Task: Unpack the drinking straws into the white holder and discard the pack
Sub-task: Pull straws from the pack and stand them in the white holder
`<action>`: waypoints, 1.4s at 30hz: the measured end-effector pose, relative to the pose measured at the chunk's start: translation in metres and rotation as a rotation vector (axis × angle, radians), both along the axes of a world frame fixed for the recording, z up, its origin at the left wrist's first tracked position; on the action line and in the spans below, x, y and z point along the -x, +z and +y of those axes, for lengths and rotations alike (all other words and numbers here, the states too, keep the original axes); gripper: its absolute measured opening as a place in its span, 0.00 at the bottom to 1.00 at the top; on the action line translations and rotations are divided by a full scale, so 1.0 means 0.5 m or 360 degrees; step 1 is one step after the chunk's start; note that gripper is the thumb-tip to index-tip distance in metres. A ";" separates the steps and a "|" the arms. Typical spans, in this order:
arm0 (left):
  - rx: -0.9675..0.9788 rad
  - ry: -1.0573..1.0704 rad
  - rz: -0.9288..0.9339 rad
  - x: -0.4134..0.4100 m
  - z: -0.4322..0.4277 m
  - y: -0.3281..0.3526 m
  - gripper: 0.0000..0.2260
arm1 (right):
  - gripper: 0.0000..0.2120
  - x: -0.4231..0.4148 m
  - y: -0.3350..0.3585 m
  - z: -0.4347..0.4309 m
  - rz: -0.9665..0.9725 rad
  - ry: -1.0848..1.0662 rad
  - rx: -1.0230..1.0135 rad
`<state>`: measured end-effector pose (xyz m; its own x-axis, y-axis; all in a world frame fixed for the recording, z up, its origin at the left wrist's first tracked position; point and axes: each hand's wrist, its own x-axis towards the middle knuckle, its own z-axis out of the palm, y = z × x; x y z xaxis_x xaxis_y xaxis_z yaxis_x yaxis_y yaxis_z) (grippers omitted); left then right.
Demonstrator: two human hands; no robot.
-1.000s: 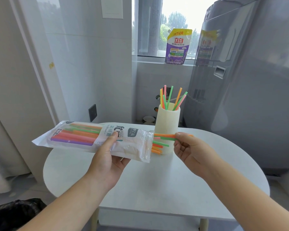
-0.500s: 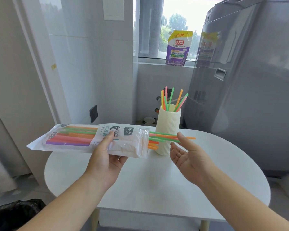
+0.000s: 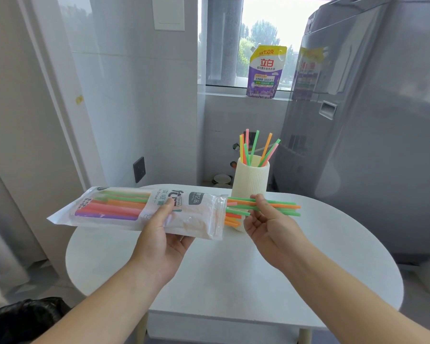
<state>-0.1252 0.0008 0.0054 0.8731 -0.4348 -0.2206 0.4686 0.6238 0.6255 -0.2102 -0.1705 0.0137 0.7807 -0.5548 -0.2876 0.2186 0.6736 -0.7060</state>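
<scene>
My left hand (image 3: 163, 234) grips a clear plastic straw pack (image 3: 124, 209) from below, thumb on top, and holds it level above the table. Coloured straws (image 3: 281, 207) stick out of its open right end. My right hand (image 3: 263, 219) pinches a few of these green and orange straws near the pack's mouth. Just behind my right hand stands the white ribbed holder (image 3: 250, 181), with several straws (image 3: 257, 148) upright in it.
The round white table (image 3: 233, 269) lies under both hands. A grey washing machine (image 3: 370, 132) stands at the right. A purple detergent pouch (image 3: 265, 72) sits on the window sill. A black bag (image 3: 23, 321) lies on the floor at the lower left.
My right hand was open beside the protruding straws half a second ago; it has moved left toward the pack's mouth and its fingers have closed on the straws. The pack stays level.
</scene>
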 end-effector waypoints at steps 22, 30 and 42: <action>0.0029 0.0084 0.0057 -0.026 0.010 -0.004 0.08 | 0.07 0.095 0.195 -0.157 0.0190 -0.0547 0.1340; 0.0023 0.0022 0.0061 -0.016 0.000 -0.011 0.13 | 0.06 0.098 0.256 -0.140 0.0255 -0.0797 0.1701; -0.0015 -0.0035 0.0036 -0.011 -0.002 -0.013 0.09 | 0.13 0.010 0.305 -0.151 0.0561 -0.0632 0.2020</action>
<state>-0.1196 -0.0001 -0.0009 0.8581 -0.4515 -0.2446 0.4963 0.6071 0.6205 -0.2153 -0.2458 0.1664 0.5015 -0.7500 0.4313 -0.0745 -0.5340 -0.8422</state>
